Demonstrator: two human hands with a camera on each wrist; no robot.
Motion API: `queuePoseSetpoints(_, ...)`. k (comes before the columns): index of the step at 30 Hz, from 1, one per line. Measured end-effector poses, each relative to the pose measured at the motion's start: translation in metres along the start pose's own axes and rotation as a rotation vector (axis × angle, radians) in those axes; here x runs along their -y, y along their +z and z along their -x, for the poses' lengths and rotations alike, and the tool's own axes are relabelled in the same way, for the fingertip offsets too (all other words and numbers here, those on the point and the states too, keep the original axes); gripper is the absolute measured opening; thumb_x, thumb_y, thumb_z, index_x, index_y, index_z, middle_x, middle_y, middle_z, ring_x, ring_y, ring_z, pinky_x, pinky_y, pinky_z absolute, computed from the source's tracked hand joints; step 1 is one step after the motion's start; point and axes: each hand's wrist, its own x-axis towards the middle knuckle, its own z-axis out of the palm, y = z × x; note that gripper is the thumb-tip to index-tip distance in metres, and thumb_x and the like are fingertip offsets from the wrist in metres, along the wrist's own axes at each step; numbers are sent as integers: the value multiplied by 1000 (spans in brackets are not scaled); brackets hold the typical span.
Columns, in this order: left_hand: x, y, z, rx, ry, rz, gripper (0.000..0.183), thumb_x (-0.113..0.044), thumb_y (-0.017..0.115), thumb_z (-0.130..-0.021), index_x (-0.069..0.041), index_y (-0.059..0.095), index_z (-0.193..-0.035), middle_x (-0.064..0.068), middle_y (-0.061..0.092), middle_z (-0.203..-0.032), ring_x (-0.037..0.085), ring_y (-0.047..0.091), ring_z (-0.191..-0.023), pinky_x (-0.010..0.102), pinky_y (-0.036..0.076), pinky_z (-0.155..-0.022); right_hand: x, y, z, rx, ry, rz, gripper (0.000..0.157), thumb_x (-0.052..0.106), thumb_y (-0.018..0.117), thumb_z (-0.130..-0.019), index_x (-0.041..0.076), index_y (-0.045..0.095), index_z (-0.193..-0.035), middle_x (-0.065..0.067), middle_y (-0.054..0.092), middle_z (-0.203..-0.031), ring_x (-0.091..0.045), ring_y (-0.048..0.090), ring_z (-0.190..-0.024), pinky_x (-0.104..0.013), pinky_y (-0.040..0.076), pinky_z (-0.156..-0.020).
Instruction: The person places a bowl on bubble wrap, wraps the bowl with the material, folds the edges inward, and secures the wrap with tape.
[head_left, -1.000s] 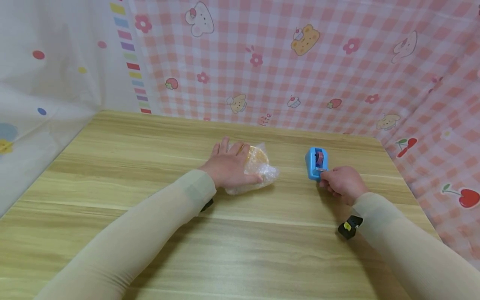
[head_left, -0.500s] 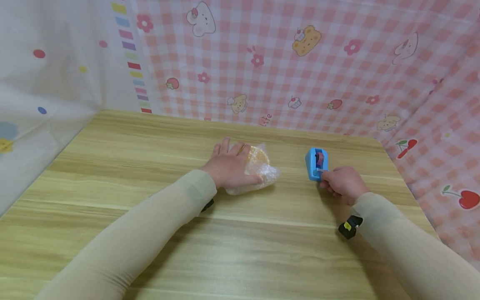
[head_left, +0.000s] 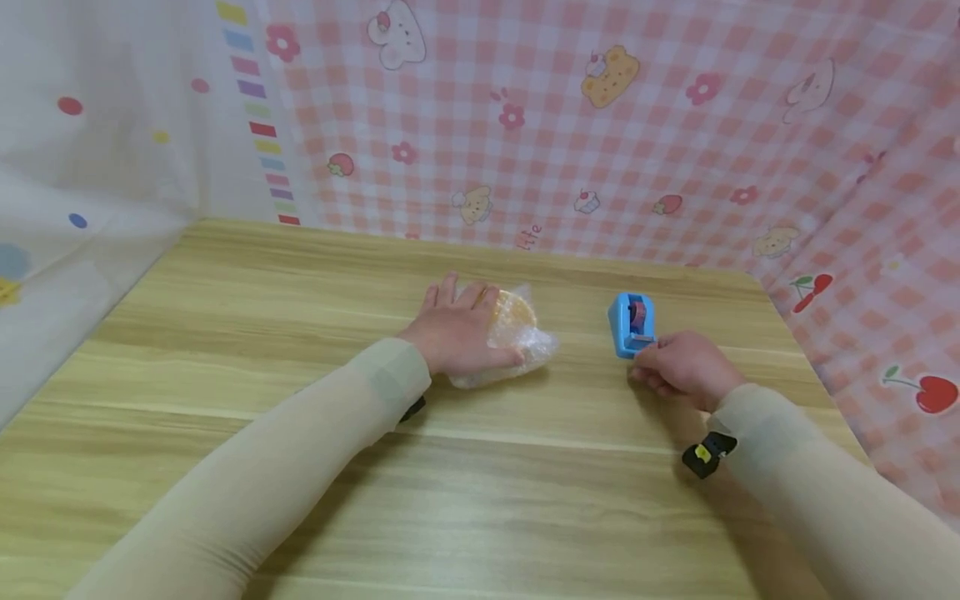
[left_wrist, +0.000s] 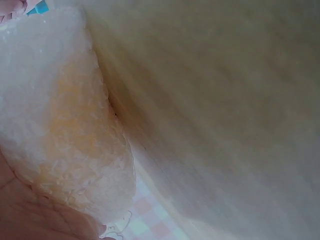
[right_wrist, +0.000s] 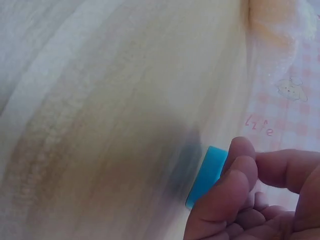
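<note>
On the wooden table lies a bundle of clear bubble wrap [head_left: 528, 342], with something round and yellow-orange showing through it. My left hand [head_left: 453, 337] rests on its left side, fingers spread and straight. In the left wrist view the bubble wrap [left_wrist: 45, 90] bulges beside the palm. To the right stands a blue tape dispenser [head_left: 619, 327] holding a reddish roll of tape [head_left: 638, 313]. Just at its front end, my right hand [head_left: 686, 367] pinches the tape's end between thumb and forefinger; the strip itself is barely visible. The right wrist view shows the thumb and forefinger [right_wrist: 241, 150] pressed together.
The wooden tabletop [head_left: 465, 500] stretches toward me and to both sides. A pink checked cloth [head_left: 517, 167] hangs behind and at the right, and a white dotted cloth [head_left: 112, 158] at the left. Small black cameras [head_left: 705, 454] sit on the wrists.
My right hand has shifted slightly left and nearer to me, from the dispenser's front right corner to just off its front end. The left hand and the bundle stay put.
</note>
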Motion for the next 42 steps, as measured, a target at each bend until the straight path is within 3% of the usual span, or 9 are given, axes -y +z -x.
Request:
queuePoseSetpoints(6, 0, -1, 0, -8, 11, -3, 116, -90, 43, -89, -14, 13, -171, 8, 13, -178, 48, -5, -163, 63, 3, -132, 4, 0, 4, 11, -61, -29, 23, 20, 59, -106, -2, 68, -106, 3, 62, -81, -14, 55, -79, -26, 52, -69)
queuePoseSetpoints(11, 0, -2, 2, -9, 12, -3, 116, -89, 44, -89, -13, 13, -171, 8, 12, -178, 48, -4, -163, 64, 4, -132, 7, 3, 6, -5, -117, -31, 31, 17, 59, -104, -6, 63, -125, 2, 57, -82, -15, 52, -79, -28, 48, -67)
queuePoseSetpoints(19, 1, 1, 1, -16, 10, -14, 116, -90, 43, -88, -14, 13, -171, 7, 13, -178, 49, -3, -162, 64, 4, -132, 16, 5, 6, -9, -139, -28, 40, 16, 56, -107, -3, 55, -141, -4, 56, -101, -18, 52, -90, -31, 51, -78)
queuePoseSetpoints(23, 1, 1, 1, -20, 12, -15, 116, -90, 43, -88, -14, 13, -171, 7, 13, -178, 49, -3, -162, 64, 5, -132, 19, 6, 6, -19, -155, -29, 41, 16, 56, -107, -2, 54, -145, -5, 53, -100, -19, 51, -91, -32, 50, -80)
queuePoseSetpoints(30, 1, 0, 2, -27, 15, -22, 116, -90, 43, -88, -14, 14, -171, 7, 14, -178, 49, -1, -162, 64, 5, -131, 29, 9, 10, -51, -193, -4, 44, 16, 57, -107, -1, 56, -147, -16, 54, -123, -25, 52, -105, -30, 53, -83)
queuePoseSetpoints(34, 1, 0, 1, -20, 9, -19, 116, -90, 43, -88, -15, 13, -171, 7, 14, -178, 49, -2, -163, 63, 4, -132, 33, 11, 11, -75, -208, 30, 42, 19, 59, -107, 2, 59, -146, -11, 59, -109, -27, 53, -106, -31, 52, -83)
queuePoseSetpoints(37, 1, 1, 1, -18, 8, -17, 116, -90, 43, -88, -15, 13, -171, 7, 13, -178, 49, -2, -163, 63, 4, -132, 36, 12, 11, -88, -213, 62, 43, 21, 60, -107, 5, 60, -147, -12, 63, -108, -29, 54, -109, -32, 51, -86)
queuePoseSetpoints(42, 1, 0, 1, -18, 7, -13, 116, -90, 43, -88, -15, 14, -171, 7, 14, -178, 48, -2, -163, 63, 4, -132, 41, 14, 12, -96, -243, 116, 46, 24, 59, -108, 6, 58, -150, -20, 66, -131, -29, 62, -114, -38, 54, -95)
